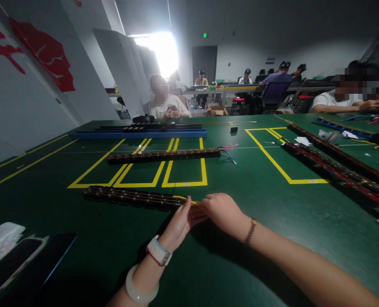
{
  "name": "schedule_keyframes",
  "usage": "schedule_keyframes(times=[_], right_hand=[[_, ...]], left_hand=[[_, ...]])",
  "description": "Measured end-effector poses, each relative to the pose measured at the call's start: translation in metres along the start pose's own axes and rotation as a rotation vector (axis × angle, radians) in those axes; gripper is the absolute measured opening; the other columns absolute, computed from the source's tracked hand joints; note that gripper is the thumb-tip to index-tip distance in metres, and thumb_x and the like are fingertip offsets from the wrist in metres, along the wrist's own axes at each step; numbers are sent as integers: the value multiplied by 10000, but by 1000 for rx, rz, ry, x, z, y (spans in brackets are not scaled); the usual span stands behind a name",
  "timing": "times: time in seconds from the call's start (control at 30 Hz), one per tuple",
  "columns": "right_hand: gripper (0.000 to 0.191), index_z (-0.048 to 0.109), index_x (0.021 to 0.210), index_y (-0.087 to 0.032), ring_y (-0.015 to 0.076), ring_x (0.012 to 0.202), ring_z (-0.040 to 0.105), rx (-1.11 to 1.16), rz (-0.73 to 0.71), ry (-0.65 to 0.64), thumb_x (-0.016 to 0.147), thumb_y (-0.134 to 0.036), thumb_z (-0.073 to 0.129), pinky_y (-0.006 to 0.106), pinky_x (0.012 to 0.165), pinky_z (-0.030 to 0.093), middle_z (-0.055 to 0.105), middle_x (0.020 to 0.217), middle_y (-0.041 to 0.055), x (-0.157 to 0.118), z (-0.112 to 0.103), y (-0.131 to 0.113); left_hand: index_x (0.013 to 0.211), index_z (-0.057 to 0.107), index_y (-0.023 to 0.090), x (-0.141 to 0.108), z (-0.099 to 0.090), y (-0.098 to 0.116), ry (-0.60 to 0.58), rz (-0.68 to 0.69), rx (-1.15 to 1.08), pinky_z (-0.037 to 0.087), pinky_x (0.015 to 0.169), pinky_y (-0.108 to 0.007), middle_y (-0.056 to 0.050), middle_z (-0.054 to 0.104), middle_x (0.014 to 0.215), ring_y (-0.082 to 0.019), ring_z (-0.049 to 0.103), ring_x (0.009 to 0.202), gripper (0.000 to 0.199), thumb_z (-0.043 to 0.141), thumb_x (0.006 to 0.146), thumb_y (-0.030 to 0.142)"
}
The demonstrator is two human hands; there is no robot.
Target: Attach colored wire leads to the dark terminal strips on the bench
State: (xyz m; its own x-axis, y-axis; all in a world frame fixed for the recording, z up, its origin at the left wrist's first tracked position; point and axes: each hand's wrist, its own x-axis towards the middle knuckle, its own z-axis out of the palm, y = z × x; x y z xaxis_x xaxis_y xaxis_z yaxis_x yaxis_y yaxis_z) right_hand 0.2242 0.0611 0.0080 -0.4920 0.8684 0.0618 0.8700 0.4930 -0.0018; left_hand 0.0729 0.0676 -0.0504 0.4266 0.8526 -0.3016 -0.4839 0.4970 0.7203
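A long black strip (128,197) with rows of metal contacts lies on the green table, and a yellow wire (178,197) comes off its right end. At that end my left hand (182,219) is closed round the wire, its thumb up and its fingers reaching under my other hand. Curled into a loose fist, my right hand (223,211) grips the same wire just to the right. Its fingertips and the wire's free end are hidden.
Farther back lie another black strip (164,156) with red and blue leads and a long blue tray (138,134). Wired strips (333,166) stretch along the right. A dark flat object (53,256) is at front left. People (168,102) sit across the table.
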Motion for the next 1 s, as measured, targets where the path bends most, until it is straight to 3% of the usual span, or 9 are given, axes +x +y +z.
schedule_keyframes(times=[0.13,0.37,0.6,1.0], right_hand=[[109,634,784,-179,156,721,512,4,22,161,853,-184,550,281,653,300,594,768,31,10,8,22],[197,675,876,-202,149,721,438,65,8,397,914,-267,493,285,664,272,570,733,41,27,51,57],[266,635,1123,-217,147,799,463,176,-127,399,909,-179,482,274,727,327,615,916,43,33,68,72],[222,697,1016,-250,144,806,488,214,-23,463,883,-185,532,285,730,339,639,876,41,34,68,72]], left_hand=[[1008,503,82,-3,5,1,25,32,130,490,790,-357,-138,616,924,-206,616,855,301,505,887,359],[1031,507,32,-8,10,5,24,33,310,470,747,-313,-132,596,857,-183,607,792,313,440,919,317],[1093,510,41,-12,16,10,41,33,427,450,731,-296,-81,552,824,-147,558,766,297,421,917,263],[1133,539,46,-14,10,17,79,58,558,362,591,-217,-43,527,758,-101,476,664,367,448,897,312]])
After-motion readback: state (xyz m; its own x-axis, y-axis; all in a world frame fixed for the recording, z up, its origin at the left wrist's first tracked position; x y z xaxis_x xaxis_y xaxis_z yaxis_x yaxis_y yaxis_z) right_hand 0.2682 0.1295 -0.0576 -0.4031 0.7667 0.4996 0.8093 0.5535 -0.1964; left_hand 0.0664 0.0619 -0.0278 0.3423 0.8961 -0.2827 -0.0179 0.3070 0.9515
